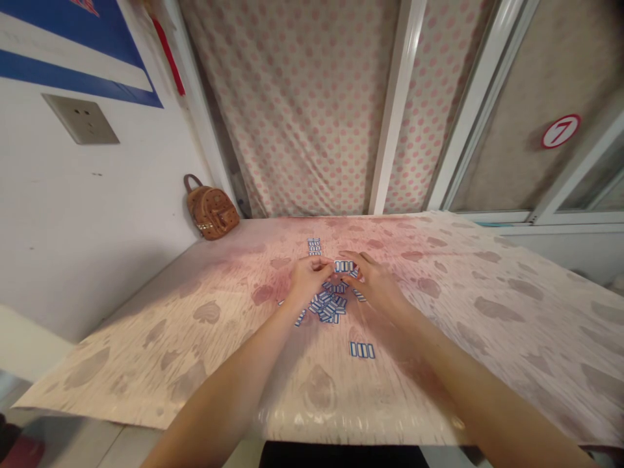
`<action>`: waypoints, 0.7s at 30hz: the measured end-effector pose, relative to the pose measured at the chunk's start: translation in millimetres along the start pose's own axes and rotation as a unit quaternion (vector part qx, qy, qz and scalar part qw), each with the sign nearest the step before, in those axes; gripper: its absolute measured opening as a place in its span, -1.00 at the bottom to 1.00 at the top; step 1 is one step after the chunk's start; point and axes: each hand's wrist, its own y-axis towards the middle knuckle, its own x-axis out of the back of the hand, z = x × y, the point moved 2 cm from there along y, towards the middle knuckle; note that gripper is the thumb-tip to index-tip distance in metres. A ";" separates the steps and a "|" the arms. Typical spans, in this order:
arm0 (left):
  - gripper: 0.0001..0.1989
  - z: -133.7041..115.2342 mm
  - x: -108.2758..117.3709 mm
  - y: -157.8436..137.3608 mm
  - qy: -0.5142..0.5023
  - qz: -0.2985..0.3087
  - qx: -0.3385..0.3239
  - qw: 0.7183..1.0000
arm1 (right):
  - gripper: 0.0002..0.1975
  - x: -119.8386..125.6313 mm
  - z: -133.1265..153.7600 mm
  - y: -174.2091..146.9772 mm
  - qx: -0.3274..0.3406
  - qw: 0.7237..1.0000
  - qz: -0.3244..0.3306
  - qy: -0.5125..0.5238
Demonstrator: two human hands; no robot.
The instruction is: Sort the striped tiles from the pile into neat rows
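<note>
My left hand [311, 278] is closed in a pinch, thumb and forefinger together at the left end of a small blue-and-white striped piece [344, 266]. Around the right end of that same piece curves my right hand [375, 279], its thumb below and forefinger above. The fingertips are small in view, so the exact contact is hard to see. Just below the hands lies a loose pile of similar striped pieces [327, 307]. A separate flat piece [362, 350] rests nearer the front edge, and a neat group of pieces [314, 247] sits beyond my left hand.
A patterned plastic cloth [487, 364] covers the table. In the far left corner a small brown backpack [213, 209] stands against the wall. Behind the table hang dotted curtains [312, 117] beside white window frames. A wall socket [82, 119] is at left.
</note>
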 end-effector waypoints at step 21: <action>-0.88 7.4 84.2 34.5 0.134 -0.161 0.067 0.976 | -0.68 1.0 -26.9 3.7 -0.053 0.992 -0.099 0.057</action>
